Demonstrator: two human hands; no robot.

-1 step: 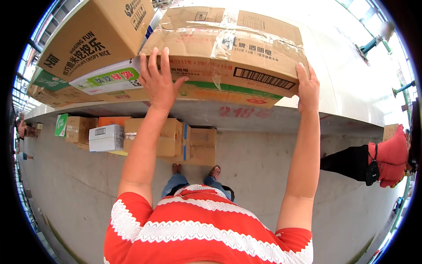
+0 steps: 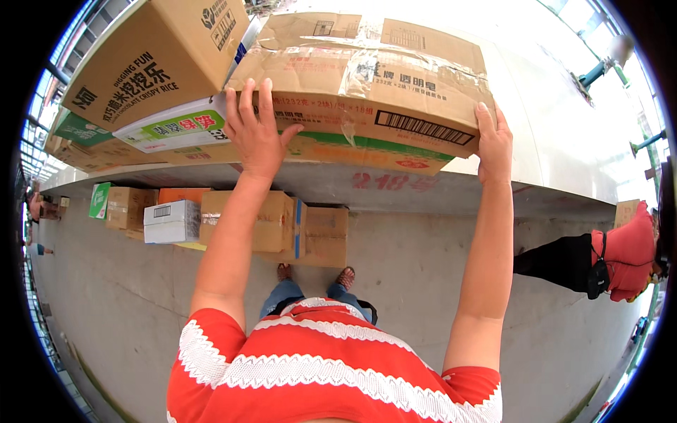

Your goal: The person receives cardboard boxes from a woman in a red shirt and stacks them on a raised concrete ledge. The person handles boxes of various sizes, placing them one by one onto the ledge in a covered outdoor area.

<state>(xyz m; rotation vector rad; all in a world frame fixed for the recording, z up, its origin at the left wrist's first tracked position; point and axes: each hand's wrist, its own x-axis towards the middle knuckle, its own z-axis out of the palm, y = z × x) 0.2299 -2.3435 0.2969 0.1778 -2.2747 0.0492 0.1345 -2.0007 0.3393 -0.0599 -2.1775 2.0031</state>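
A wide brown cardboard box (image 2: 317, 67), sealed with clear tape, lies on top of another carton (image 2: 367, 144) with a green band. Against its front left corner rests my left hand (image 2: 255, 134), fingers spread and stretched up to the top edge, thumb out to the side along the front. At the front right corner is my right hand (image 2: 495, 144), its thumb on the corner edge and its fingers along the end of the box. The undersides of the fingers on that end are hidden.
Left of the box, a large brown carton (image 2: 151, 63) sits tilted above a white and green carton (image 2: 169, 130). All stand on a pale raised ledge (image 2: 543, 141). Below on the concrete floor (image 2: 409, 282) are several boxes (image 2: 247, 218). A person in red (image 2: 624, 247) is at the right.
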